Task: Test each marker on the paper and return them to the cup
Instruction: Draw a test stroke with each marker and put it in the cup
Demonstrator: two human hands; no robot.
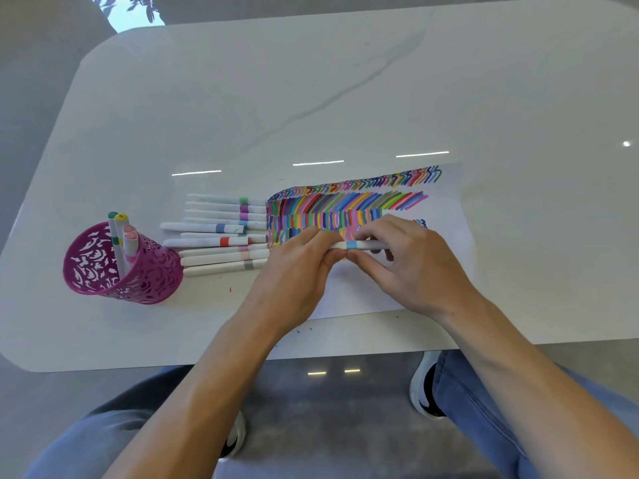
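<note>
Both hands [301, 267] [411, 264] pinch the blue-banded marker [359, 245], lying crosswise between them.

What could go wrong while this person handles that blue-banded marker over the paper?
The left hand and right hand grip the blue-banded marker; a slip might smear ink on fingers or paper. The loose markers lying left of it could get knocked and roll. The cup, holding tall markers, might tip if bumped.

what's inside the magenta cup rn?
Four markers stand in the magenta cup: caps green, yellow and two pink. Their lower ends and the cup's bottom are hidden behind its wall.
</note>
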